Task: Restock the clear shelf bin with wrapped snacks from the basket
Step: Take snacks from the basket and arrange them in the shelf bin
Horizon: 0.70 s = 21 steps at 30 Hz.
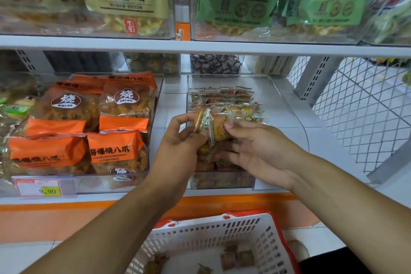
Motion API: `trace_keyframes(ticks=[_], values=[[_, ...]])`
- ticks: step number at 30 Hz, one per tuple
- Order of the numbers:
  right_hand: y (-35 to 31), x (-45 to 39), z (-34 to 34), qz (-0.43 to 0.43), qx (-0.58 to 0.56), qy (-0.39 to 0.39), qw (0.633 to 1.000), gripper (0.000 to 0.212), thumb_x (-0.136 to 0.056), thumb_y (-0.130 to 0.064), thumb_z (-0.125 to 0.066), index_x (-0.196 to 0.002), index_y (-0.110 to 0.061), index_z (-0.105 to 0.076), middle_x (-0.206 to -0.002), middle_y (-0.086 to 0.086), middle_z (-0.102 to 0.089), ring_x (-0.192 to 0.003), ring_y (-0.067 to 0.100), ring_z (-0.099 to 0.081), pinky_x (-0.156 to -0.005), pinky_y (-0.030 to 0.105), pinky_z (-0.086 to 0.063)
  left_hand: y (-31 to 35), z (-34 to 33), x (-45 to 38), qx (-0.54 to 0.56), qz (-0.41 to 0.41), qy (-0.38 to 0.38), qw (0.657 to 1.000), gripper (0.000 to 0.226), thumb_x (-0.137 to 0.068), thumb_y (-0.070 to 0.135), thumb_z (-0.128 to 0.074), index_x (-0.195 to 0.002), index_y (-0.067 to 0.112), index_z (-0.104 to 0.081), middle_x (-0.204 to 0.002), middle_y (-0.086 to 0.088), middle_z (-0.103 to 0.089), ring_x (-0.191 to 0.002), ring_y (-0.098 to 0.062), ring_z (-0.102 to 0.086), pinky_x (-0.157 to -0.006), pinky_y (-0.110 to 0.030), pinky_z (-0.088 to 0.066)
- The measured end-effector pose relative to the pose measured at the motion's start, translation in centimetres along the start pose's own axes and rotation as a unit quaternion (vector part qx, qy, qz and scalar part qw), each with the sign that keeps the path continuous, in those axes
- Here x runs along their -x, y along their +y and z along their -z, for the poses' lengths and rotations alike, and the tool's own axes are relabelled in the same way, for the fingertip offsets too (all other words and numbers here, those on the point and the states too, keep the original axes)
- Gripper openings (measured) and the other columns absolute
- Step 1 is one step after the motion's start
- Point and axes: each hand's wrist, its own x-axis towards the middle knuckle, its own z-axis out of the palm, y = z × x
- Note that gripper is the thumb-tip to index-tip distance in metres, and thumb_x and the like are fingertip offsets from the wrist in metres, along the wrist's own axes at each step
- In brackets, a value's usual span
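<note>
A clear shelf bin (289, 104) on the middle shelf holds rows of small wrapped snacks (222, 95) in clear wrappers with green and red print. Both of my hands are over the bin's front half. My left hand (178, 140) pinches a bunch of wrapped snacks (211, 124) from the left. My right hand (255, 149) grips the same bunch from the right, fingers curled around it. Below, the white basket (255, 229) with a red rim holds a few loose wrapped snacks (238, 258) on its bottom.
Left of the bin stands another clear bin of orange snack bags (93, 122) with a 9.90 price tag (40, 188). The shelf above (200, 45) carries bins of green and tan bags. A wire mesh panel (367, 107) closes the right side.
</note>
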Motion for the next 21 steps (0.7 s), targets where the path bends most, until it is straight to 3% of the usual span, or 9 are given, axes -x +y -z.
trace_keyframes(ticks=[4,7,12,15,18,20,21], values=[[-0.9,0.3,0.2,0.084,0.175,0.047,0.980,0.031,-0.097,-0.003,-0.057,-0.124,-0.013,-0.065,-0.120,0.012,-0.071,-0.111,0.028,-0.067,-0.091,0.036,-0.057,0.6,0.1,-0.2,0.008,0.021,0.001,1.000,0.015,-0.099,0.024,-0.057,-0.106,0.025,-0.070,-0.100,-0.008,-0.078,-0.084,-0.025,-0.076,-0.056,-0.031,-0.057],[-1.3,0.6,0.5,0.101,0.263,0.043,0.959,0.042,-0.095,-0.001,-0.060,-0.132,-0.021,-0.062,-0.119,0.005,-0.072,-0.116,0.025,-0.065,-0.107,0.041,-0.047,0.6,0.1,-0.2,-0.035,0.033,-0.022,0.999,0.029,-0.098,0.043,-0.057,-0.112,0.020,-0.067,-0.104,-0.011,-0.076,-0.093,-0.028,-0.075,-0.064,-0.034,-0.056],[-1.5,1.0,1.1,0.066,0.317,-0.012,0.946,0.056,-0.092,0.006,-0.060,-0.142,-0.018,-0.053,-0.132,-0.009,-0.064,-0.118,0.000,-0.060,-0.098,0.018,-0.048,0.2,0.2,-0.6,-0.076,0.069,-0.016,0.995,0.019,-0.100,0.027,-0.057,-0.099,0.029,-0.076,-0.103,-0.004,-0.076,-0.088,-0.021,-0.076,-0.063,-0.030,-0.057],[-1.9,1.3,1.6,0.041,0.363,-0.045,0.930,0.062,-0.088,0.012,-0.063,-0.142,-0.017,-0.052,-0.127,-0.003,-0.068,-0.119,0.007,-0.062,-0.099,0.020,-0.047,-0.2,0.1,-1.0,-0.102,0.085,-0.006,0.991,0.027,-0.100,0.023,-0.056,-0.092,0.035,-0.079,-0.109,-0.003,-0.075,-0.089,-0.022,-0.076,-0.067,-0.034,-0.060],[-3.7,1.6,2.0,0.044,0.397,-0.057,0.915,0.060,-0.086,0.009,-0.067,-0.138,-0.018,-0.055,-0.119,0.002,-0.072,-0.112,0.013,-0.067,-0.092,0.021,-0.052,-0.5,-0.6,-0.8,-0.118,0.061,-0.016,0.991,0.015,-0.093,0.044,-0.062,-0.101,0.042,-0.075,-0.109,0.002,-0.075,-0.094,-0.023,-0.075,-0.079,-0.043,-0.062],[-6.2,1.1,2.6,0.086,0.472,0.005,0.878,0.056,-0.085,-0.003,-0.073,-0.135,-0.023,-0.058,-0.119,-0.001,-0.071,-0.108,0.016,-0.068,-0.088,0.026,-0.056,-0.6,-0.8,-1.0,-0.108,0.061,-0.018,0.992,0.014,-0.089,0.045,-0.068,-0.102,0.043,-0.073,-0.104,0.002,-0.076,-0.094,-0.023,-0.075,-0.088,-0.049,-0.059],[-7.5,0.5,3.1,0.106,0.544,0.061,0.830,0.055,-0.084,-0.011,-0.076,-0.135,-0.023,-0.058,-0.121,-0.002,-0.070,-0.109,0.021,-0.067,-0.091,0.033,-0.055,-0.7,-0.8,-1.2,-0.098,0.068,-0.025,0.993,0.012,-0.090,0.038,-0.070,-0.102,0.041,-0.073,-0.103,0.001,-0.077,-0.094,-0.024,-0.075,-0.088,-0.047,-0.059]])
